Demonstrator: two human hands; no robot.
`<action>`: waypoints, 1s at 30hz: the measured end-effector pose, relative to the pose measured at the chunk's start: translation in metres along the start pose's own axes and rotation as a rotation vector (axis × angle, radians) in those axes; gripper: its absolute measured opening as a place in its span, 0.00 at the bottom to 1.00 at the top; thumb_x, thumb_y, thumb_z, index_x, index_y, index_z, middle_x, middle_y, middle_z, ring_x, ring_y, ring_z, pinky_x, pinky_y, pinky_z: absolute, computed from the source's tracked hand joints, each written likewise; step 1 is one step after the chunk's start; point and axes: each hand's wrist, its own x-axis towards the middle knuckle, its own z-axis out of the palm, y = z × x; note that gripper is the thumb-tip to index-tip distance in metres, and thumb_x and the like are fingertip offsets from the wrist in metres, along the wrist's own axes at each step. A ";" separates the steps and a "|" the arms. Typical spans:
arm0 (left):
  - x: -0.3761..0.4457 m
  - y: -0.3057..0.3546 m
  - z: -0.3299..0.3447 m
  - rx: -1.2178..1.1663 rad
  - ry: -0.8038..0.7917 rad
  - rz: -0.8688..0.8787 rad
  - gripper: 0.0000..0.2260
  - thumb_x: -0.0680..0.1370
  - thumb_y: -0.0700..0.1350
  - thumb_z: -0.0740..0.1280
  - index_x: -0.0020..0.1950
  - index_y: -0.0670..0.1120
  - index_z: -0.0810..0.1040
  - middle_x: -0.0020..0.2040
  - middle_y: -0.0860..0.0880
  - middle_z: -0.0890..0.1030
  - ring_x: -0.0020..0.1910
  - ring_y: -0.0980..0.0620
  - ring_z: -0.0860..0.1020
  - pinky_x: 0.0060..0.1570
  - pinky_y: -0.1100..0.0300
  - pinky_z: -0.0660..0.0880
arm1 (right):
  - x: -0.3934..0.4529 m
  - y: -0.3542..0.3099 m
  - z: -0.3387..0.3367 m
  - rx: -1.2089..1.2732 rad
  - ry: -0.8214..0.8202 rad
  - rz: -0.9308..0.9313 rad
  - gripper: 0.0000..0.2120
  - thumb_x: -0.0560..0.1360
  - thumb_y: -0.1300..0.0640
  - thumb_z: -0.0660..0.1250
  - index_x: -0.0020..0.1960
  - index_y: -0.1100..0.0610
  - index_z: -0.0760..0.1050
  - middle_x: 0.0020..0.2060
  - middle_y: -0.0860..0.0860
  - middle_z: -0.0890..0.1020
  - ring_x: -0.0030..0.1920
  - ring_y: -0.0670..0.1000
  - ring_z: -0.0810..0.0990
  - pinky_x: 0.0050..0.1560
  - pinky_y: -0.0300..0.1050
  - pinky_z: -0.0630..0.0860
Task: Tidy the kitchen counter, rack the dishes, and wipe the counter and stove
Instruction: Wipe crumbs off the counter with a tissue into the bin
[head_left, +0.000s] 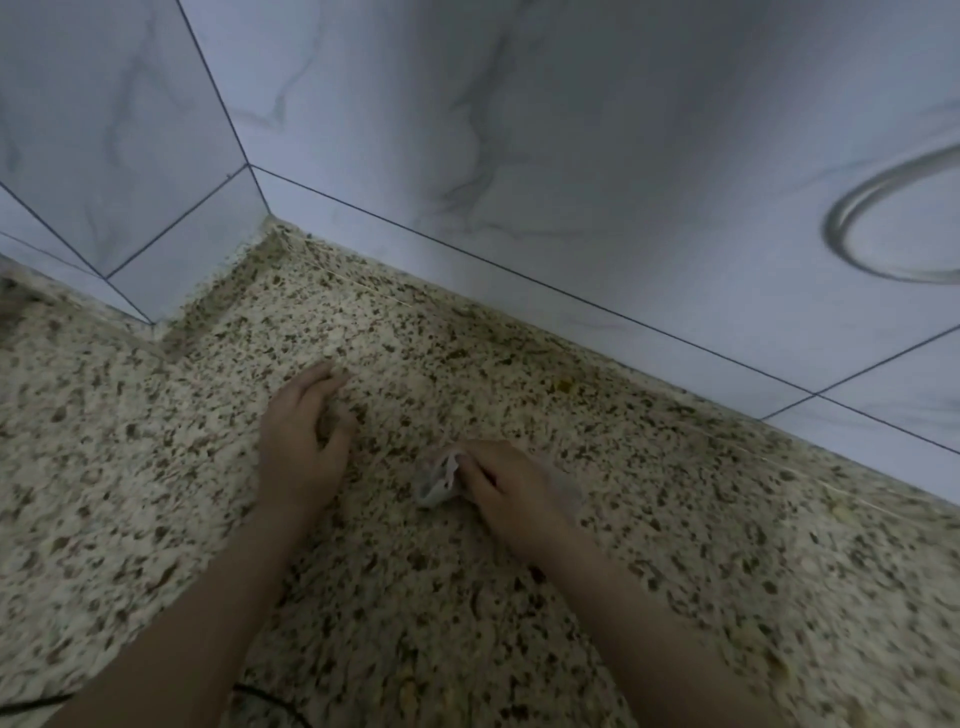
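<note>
A speckled beige granite counter (675, 545) fills the lower view and meets a tiled wall corner at upper left. My right hand (511, 491) lies on the counter's middle, fingers curled over a small crumpled white cloth (439, 480) that sticks out to its left. My left hand (306, 436) hovers just left of it, palm down, fingers loosely bent with the tips near the stone, holding nothing. The picture is blurred by motion.
White marble-look wall tiles (519, 130) rise behind the counter. A wall step (130, 291) juts out at left. A grey ring-shaped hose or reflection (893, 223) shows on the right wall. A thin dark cord (270, 696) lies near the bottom edge.
</note>
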 end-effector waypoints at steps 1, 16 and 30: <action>-0.002 0.003 -0.001 -0.006 0.003 -0.005 0.20 0.75 0.48 0.62 0.64 0.41 0.76 0.68 0.44 0.73 0.68 0.45 0.68 0.68 0.47 0.64 | -0.010 -0.003 0.001 0.001 -0.016 -0.007 0.15 0.81 0.50 0.51 0.39 0.51 0.70 0.35 0.46 0.75 0.38 0.45 0.73 0.40 0.42 0.70; -0.144 0.027 -0.076 -0.236 0.279 -0.276 0.15 0.80 0.34 0.59 0.66 0.38 0.72 0.67 0.40 0.67 0.62 0.62 0.68 0.59 0.77 0.64 | -0.155 -0.001 -0.013 0.212 -0.160 0.193 0.19 0.81 0.52 0.55 0.32 0.50 0.66 0.30 0.44 0.71 0.32 0.44 0.68 0.36 0.40 0.63; -0.236 0.000 -0.123 -0.284 0.487 -0.335 0.13 0.80 0.37 0.60 0.64 0.42 0.74 0.70 0.45 0.68 0.70 0.51 0.64 0.63 0.77 0.58 | -0.052 -0.066 -0.009 0.487 0.112 0.378 0.12 0.82 0.55 0.57 0.45 0.61 0.74 0.51 0.65 0.77 0.54 0.63 0.76 0.64 0.66 0.67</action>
